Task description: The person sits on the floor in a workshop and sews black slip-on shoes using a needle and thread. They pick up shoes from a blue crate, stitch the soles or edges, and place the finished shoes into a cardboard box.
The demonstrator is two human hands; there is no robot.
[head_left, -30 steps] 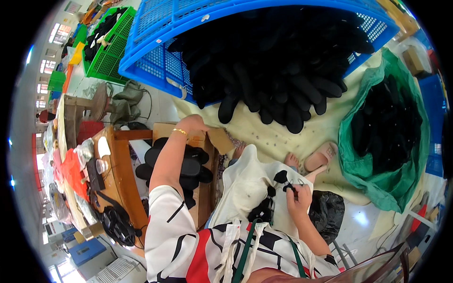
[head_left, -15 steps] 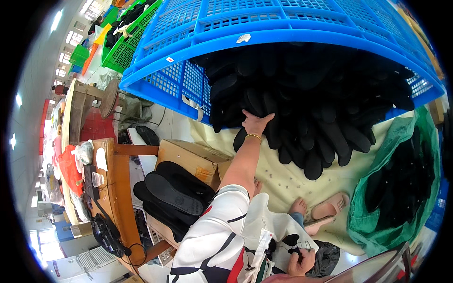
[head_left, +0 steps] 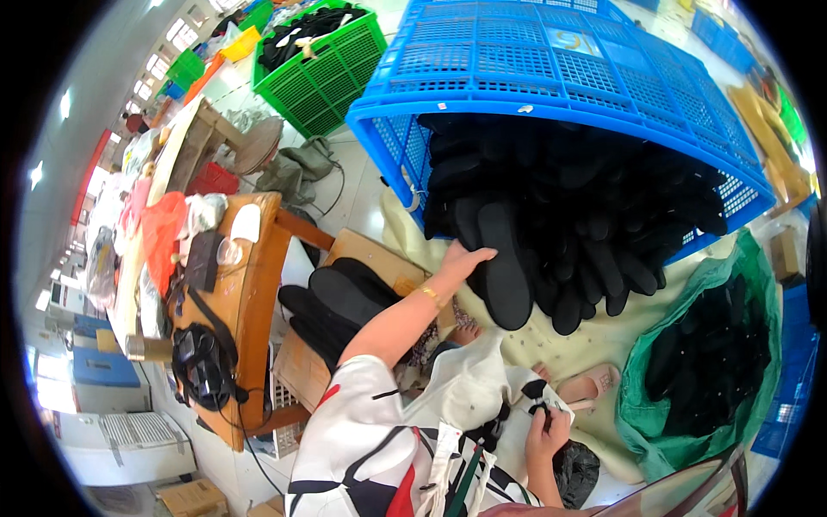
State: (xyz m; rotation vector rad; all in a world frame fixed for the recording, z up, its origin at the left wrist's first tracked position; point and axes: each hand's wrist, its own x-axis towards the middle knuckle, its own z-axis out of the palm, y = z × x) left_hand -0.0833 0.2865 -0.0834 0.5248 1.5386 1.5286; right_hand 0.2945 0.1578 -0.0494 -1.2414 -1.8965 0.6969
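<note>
My left hand is closed on the near side of a black shoe, its long flat sole facing me at the mouth of a tipped blue crate. Another dark shoe lies close beside it. Many similar black shoes fill the crate and spill over its lower edge. Low in the view, my right hand is bent in front of my white patterned garment, fingers pinched on a small black thing whose kind I cannot make out.
A green sack of black items stands at right. On the left, more black shoes rest on a cardboard box beside a wooden table. A pink slipper sits on the cream sheet. A green crate stands farther back.
The view has shifted, showing more of the blue crate and table. My left hand has drawn the black shoe out toward me, so its sole now shows. My right hand keeps its pinch.
</note>
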